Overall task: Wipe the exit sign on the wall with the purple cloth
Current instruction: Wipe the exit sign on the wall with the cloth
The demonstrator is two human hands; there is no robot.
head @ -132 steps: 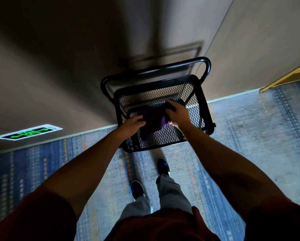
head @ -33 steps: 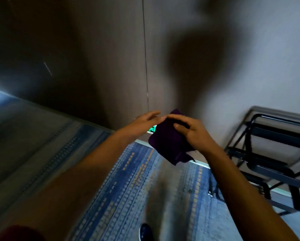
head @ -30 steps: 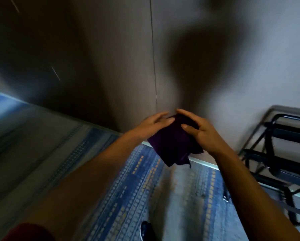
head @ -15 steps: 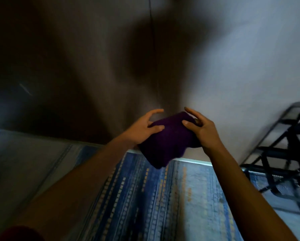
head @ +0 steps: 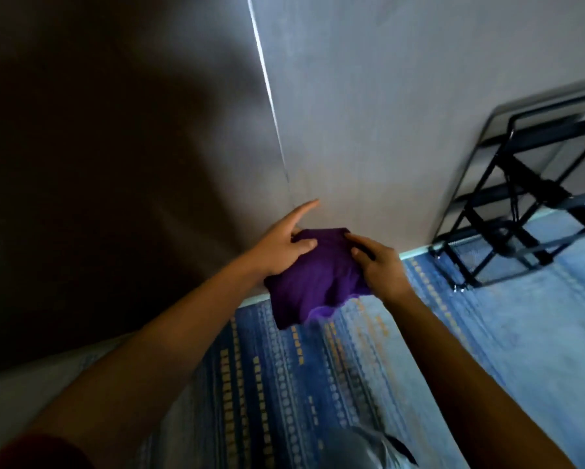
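Note:
A purple cloth (head: 313, 279) hangs bunched between both my hands, low down close to the grey wall (head: 369, 106). My left hand (head: 281, 242) grips its left top edge with the thumb, index finger stretched out toward the wall. My right hand (head: 379, 262) pinches the cloth's right side. The exit sign is hidden; no green glow shows, and the cloth and hands cover the wall's base there.
A black metal cart (head: 534, 211) stands against the wall at the right. Blue patterned carpet (head: 318, 384) covers the floor, with a pale skirting strip (head: 416, 253) along the wall. The left part of the wall lies in deep shadow. My grey trouser leg (head: 358, 448) shows at the bottom.
The view has swung since the cloth was lifted out of the cart basket. Both hands with the cloth have sunk lower toward the wall's base over the last second.

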